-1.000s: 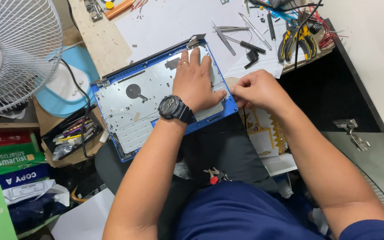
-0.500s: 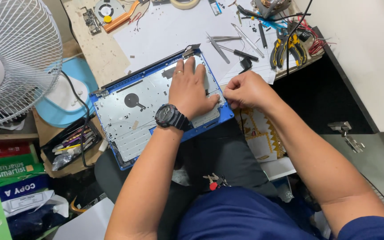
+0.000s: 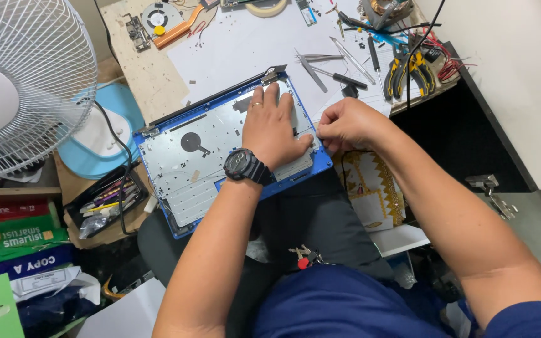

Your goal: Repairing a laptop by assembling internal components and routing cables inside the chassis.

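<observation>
An opened blue laptop shell (image 3: 176,156) with its grey metal inner plate facing up rests on my lap and the desk edge. My left hand (image 3: 273,125), with a black watch on the wrist and a ring on one finger, lies flat on the right part of the plate, fingers spread. My right hand (image 3: 345,122) is curled at the shell's right edge, fingertips pinched at something small beside my left thumb; what it pinches is hidden.
On the white sheet (image 3: 252,44) lie tweezers (image 3: 311,70), screwdrivers (image 3: 349,80) and yellow-handled pliers (image 3: 408,70). A cooling fan with copper pipe (image 3: 158,22) lies at the back. A standing fan (image 3: 20,81) is at left, a tray of pens (image 3: 104,197) below it.
The view has shifted so the laptop sits lower in frame. Both hands stay on the shell's right part, with the right hand still pinching at its edge.
</observation>
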